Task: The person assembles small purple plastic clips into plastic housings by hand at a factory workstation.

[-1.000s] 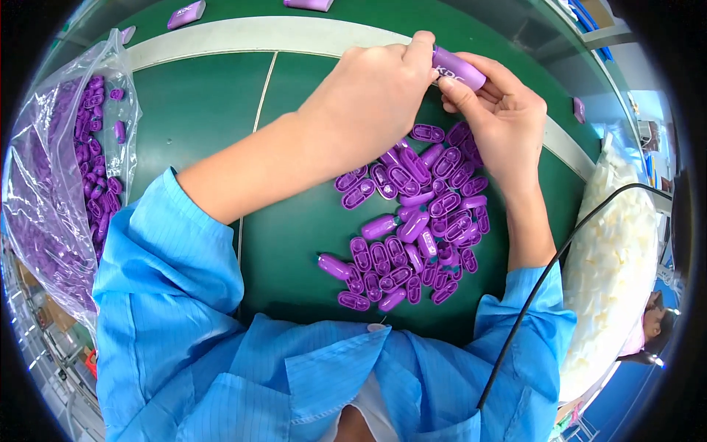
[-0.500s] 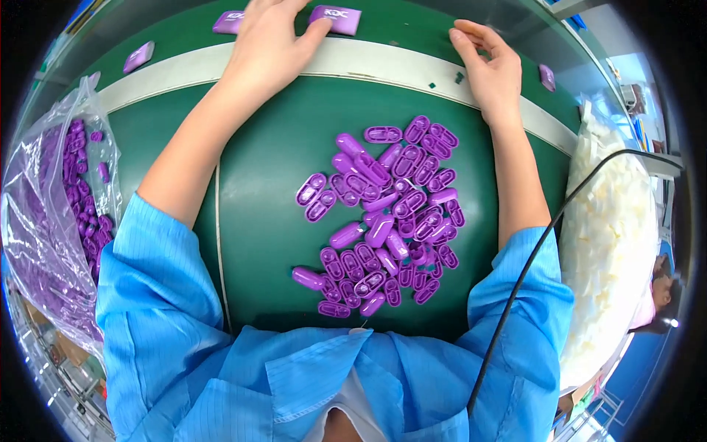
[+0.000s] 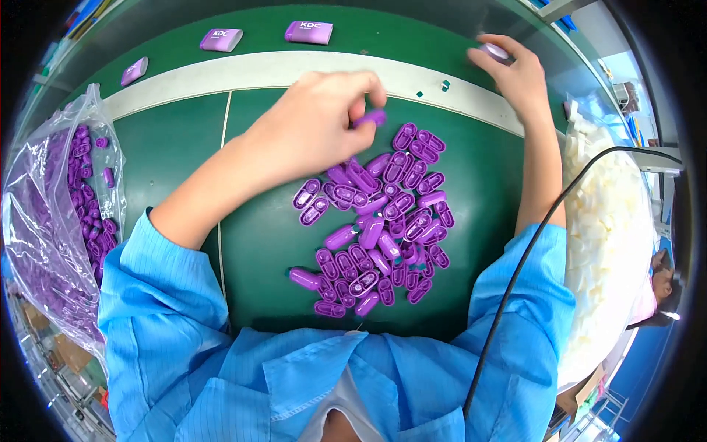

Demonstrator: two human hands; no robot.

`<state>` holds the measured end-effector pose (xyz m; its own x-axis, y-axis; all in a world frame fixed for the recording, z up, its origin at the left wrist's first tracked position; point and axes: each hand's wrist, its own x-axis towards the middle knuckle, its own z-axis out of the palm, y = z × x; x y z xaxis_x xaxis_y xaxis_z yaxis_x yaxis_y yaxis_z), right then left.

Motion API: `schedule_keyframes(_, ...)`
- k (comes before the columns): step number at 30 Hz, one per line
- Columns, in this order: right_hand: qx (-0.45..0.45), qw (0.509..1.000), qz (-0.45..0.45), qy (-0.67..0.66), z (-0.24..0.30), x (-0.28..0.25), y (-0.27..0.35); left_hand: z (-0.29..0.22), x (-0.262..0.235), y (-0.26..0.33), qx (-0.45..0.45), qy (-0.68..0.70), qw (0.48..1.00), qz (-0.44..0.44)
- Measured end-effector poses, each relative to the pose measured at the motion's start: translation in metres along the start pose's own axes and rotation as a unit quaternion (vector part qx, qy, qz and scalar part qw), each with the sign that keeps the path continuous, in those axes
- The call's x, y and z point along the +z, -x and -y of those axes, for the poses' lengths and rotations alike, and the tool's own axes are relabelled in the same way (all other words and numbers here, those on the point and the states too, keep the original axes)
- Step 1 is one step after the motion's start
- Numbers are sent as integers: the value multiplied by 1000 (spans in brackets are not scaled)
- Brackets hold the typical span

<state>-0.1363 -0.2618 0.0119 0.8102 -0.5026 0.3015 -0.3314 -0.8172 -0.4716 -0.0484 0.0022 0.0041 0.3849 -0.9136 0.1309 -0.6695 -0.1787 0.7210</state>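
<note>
Head cam: left hand (image 3: 320, 114) had a small purple cap (image 3: 370, 118) pinched between thumb and fingers, just above the far edge of the cap pile (image 3: 372, 232) on the green tabletop (image 3: 272, 295). Right hand (image 3: 524, 77) gripped a pale purple case (image 3: 494, 51) over the far green strip (image 3: 412, 35), fingers blurred. Three printed purple cases (image 3: 309, 32) lay on that strip, left of it, beyond the white rail (image 3: 272, 70).
</note>
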Motion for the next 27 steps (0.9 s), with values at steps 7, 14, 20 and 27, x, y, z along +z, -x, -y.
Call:
schedule_keyframes(7, 147, 794, 216, -549, 69, 36, 47, 31, 6, -16, -54, 348, 931, -92)
schedule_keyframes(14, 88, 814, 224, -529, 67, 44, 55, 27, -3, -14, -67, 309, 944, -98)
schedule_keyframes(20, 96, 776, 224, -582, 68, 45, 58, 29, -2, -14, -71, 306, 945, -93)
schedule_keyframes(27, 62, 800, 191, -565, 72, 45, 58, 29, -4, -14, -82, 361, 928, -46)
